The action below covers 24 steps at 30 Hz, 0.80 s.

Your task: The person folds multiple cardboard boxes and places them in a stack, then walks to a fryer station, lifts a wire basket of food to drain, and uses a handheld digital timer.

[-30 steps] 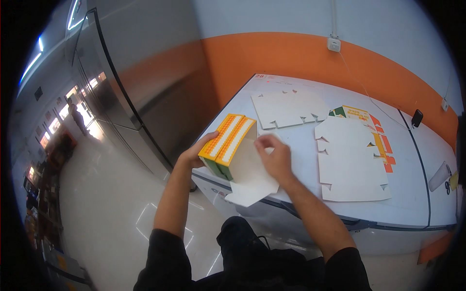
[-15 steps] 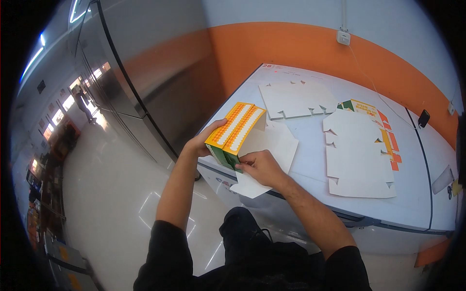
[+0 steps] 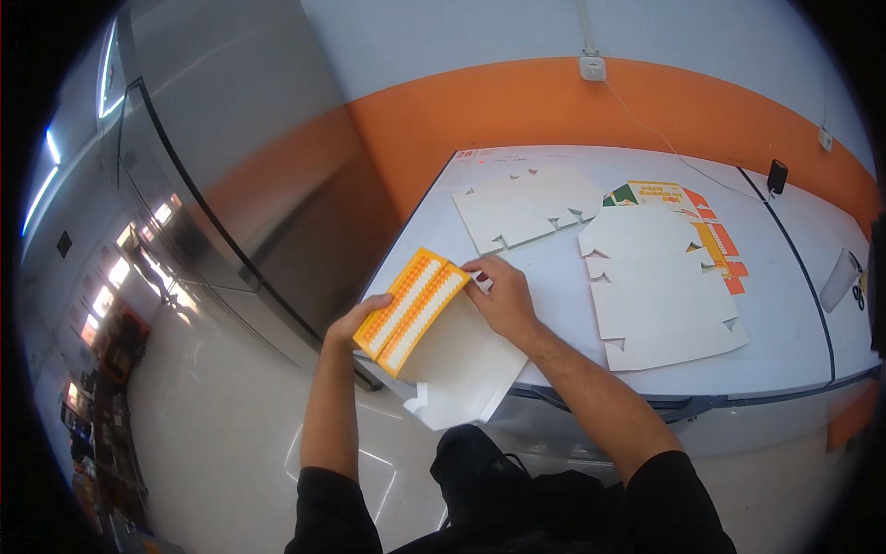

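A partly folded cardboard box (image 3: 412,312), yellow and orange with white scalloped bands, is tilted over the near left edge of the white top. Its plain white inner panel (image 3: 471,374) spreads open toward me, with a notched tab at the near end. My left hand (image 3: 358,319) grips the box's left side, thumb on the patterned face and the other fingers hidden beneath. At the far right corner, my right hand (image 3: 501,291) pinches the box's edge between thumb and fingers.
Flat white notched box blanks (image 3: 660,295) lie on the right of the white surface (image 3: 554,323), printed ones showing underneath. Another stack of blanks (image 3: 526,210) lies farther back. A small black device (image 3: 777,175) and scissors (image 3: 859,294) are at far right; a steel cabinet (image 3: 249,111) stands left.
My right hand has moved from the box's near end to its far right corner. The box has tipped and come nearer, its green end no longer showing. The view has shifted right.
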Tool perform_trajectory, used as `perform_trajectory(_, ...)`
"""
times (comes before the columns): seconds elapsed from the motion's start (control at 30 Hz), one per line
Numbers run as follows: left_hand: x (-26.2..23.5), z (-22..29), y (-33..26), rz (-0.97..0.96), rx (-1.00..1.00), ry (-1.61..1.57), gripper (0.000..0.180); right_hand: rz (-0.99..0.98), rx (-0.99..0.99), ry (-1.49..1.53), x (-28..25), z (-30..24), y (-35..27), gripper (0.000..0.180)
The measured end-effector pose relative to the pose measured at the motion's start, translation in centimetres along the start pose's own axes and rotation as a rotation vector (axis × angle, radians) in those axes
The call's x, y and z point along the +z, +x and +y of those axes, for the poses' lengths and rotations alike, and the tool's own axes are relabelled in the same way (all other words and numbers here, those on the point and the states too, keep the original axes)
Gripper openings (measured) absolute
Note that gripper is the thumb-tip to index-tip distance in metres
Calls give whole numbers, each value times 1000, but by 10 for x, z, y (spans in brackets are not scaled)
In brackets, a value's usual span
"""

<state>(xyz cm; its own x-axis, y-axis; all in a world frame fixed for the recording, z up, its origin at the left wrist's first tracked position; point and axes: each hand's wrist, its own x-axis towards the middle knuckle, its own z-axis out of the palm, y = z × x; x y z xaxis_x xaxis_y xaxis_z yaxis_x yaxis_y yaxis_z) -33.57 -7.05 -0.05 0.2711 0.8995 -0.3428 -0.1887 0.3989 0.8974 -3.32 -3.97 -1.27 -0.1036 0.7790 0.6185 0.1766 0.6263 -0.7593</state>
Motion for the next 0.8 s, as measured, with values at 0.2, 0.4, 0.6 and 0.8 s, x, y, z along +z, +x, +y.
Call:
perform_trajectory(0.2, 10, 2, 1, 113, -33, 82, 64, 25, 26, 19, 11, 18, 5, 14)
perform_trajectory(0.4, 17, 5, 5, 140, -61, 109, 66, 51, 18, -89, 15, 20, 15, 15)
perform_trajectory(0.6, 17, 6, 7, 121, -33, 127, 64, 79, 84, -14, 17, 20, 12, 15)
perform_trajectory(0.8, 19, 10, 7, 106, -9, 72, 60, 36, 165, 12, 16, 22, 16, 18)
